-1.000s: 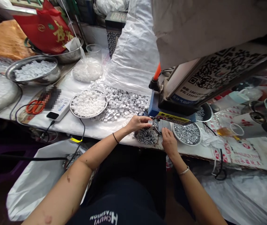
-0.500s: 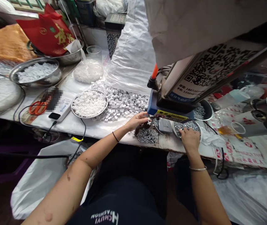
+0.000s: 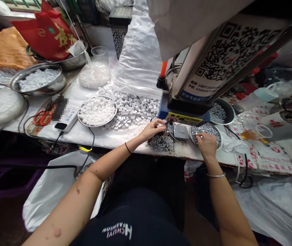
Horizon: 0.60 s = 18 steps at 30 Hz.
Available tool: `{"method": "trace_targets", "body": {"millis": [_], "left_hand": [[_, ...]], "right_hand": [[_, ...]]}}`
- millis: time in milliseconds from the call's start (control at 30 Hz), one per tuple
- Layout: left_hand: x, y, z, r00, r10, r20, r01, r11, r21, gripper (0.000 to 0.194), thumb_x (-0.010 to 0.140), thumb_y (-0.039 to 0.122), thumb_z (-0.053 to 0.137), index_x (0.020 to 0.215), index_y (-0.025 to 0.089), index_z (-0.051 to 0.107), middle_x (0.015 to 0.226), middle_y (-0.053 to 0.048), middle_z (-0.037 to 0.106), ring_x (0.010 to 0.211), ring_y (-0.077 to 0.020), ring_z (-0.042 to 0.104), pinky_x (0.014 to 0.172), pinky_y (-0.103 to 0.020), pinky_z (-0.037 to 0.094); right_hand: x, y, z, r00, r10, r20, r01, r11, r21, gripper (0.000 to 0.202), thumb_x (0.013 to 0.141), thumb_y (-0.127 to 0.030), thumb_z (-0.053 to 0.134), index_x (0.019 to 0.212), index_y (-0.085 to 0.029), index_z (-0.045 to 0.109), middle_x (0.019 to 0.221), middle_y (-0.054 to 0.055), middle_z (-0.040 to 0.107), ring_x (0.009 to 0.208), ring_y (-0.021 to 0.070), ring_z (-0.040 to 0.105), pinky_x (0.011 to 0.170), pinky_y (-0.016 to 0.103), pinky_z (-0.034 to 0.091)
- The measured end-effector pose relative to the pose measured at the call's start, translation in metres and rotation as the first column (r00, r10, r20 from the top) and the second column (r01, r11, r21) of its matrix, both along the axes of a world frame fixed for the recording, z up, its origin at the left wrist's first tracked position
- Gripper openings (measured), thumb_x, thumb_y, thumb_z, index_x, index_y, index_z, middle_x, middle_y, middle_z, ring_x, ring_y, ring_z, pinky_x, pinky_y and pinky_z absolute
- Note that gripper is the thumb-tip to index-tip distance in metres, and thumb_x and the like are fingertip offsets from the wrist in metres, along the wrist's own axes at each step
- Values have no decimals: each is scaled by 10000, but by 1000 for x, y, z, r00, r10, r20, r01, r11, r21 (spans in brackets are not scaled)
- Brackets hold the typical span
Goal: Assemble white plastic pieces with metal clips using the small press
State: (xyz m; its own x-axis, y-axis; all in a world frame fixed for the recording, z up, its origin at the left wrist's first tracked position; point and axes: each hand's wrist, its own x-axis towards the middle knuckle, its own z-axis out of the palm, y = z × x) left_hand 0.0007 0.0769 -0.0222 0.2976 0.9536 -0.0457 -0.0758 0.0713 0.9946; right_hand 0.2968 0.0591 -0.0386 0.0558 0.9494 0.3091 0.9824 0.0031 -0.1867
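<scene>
My left hand (image 3: 151, 131) pinches a small white plastic piece (image 3: 160, 125) between thumb and fingertips, just below the front of the blue press (image 3: 184, 118). Under that hand lies a pile of small metal parts (image 3: 162, 143). My right hand (image 3: 207, 144) is over the near side of a round bowl of small metal pins (image 3: 207, 128). Its thumb and fingers are closed together at the tips; whatever is in them is too small to make out. Between the hands sits a grey metal block (image 3: 181, 132).
A bowl of small white pieces (image 3: 97, 111) stands left, beside a heap of white and grey square parts (image 3: 135, 107). Further left are orange-handled scissors (image 3: 42, 118) and a white power strip (image 3: 67, 119). Another pan of metal pins (image 3: 219, 112) and a cup of amber liquid (image 3: 250, 134) stand right.
My right hand's fingers, earlier spread down among the pins, have come together and lifted slightly. My left hand still holds the white piece, now turned differently. The camera view has shifted a little.
</scene>
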Motion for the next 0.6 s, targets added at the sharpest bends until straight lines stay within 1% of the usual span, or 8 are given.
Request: {"method": "trace_targets", "body": {"millis": [67, 167, 267, 333, 367, 433, 500, 600], "left_hand": [[2, -4, -2, 996, 70, 51, -69, 997, -22, 390, 710, 358, 685, 994, 168, 496, 988, -48, 619, 756, -102, 566, 691, -229, 425], [4, -11, -1, 984, 138, 113, -134, 990, -44, 463, 696, 338, 707, 1022, 193, 412, 1131, -77, 549, 840, -118, 589, 762, -267, 455], [2, -23, 1, 973, 211, 98, -216, 975, 43, 417, 717, 314, 693, 990, 207, 395, 1172, -69, 500, 909, -129, 583, 817, -299, 456], [-2, -34, 1, 949, 314, -40, -302, 936, 182, 272, 756, 304, 655, 906, 192, 457, 1083, -51, 524, 947, -142, 554, 857, -306, 433], [-3, -41, 0, 924, 357, -137, -315, 913, 258, 201, 772, 302, 638, 857, 184, 499, 1010, -43, 536, 946, -150, 539, 866, -308, 420], [-5, -52, -2, 860, 390, -330, -266, 893, 363, 137, 781, 307, 630, 779, 178, 584, 874, -34, 532, 901, -165, 520, 853, -315, 405], [-5, -59, -6, 808, 373, -455, -199, 901, 385, 124, 766, 308, 650, 752, 185, 648, 817, -31, 521, 857, -173, 509, 821, -319, 400], [-3, -60, -11, 778, 353, -520, -171, 915, 366, 117, 762, 297, 654, 724, 189, 675, 804, -30, 538, 840, -175, 508, 801, -323, 392]], "right_hand": [[-2, -1, 0, 999, -25, 21, 25, 1000, 9, 219, 779, -261, 473, 743, -163, 665, 716, 108, 643, 725, 240, 513, 699, 350, 379], [-1, -3, 0, 995, -72, 66, 72, 997, 13, 260, 805, -296, 452, 750, -162, 668, 663, 103, 606, 694, 234, 497, 641, 327, 354], [3, -5, 0, 991, -34, 128, 35, 999, -3, 288, 840, -315, 435, 786, -151, 665, 691, 114, 606, 719, 232, 499, 633, 314, 343], [6, -6, 1, 985, 42, 168, -36, 999, -39, 279, 855, -309, 435, 806, -146, 657, 720, 120, 615, 753, 232, 507, 640, 307, 346], [8, -6, 2, 978, 86, 192, -75, 995, -65, 268, 858, -304, 439, 812, -147, 652, 732, 122, 620, 771, 235, 511, 640, 304, 347], [8, -4, 6, 953, 164, 255, -134, 982, -130, 243, 860, -284, 445, 807, -148, 640, 745, 127, 630, 791, 242, 515, 634, 303, 345], [6, -1, 12, 921, 209, 328, -143, 966, -214, 229, 854, -253, 448, 780, -140, 632, 732, 139, 633, 775, 246, 521, 621, 307, 339], [3, 4, 22, 897, 188, 401, -66, 952, -298, 237, 856, -235, 435, 805, -121, 637, 711, 157, 633, 701, 236, 537, 595, 308, 327]]}}
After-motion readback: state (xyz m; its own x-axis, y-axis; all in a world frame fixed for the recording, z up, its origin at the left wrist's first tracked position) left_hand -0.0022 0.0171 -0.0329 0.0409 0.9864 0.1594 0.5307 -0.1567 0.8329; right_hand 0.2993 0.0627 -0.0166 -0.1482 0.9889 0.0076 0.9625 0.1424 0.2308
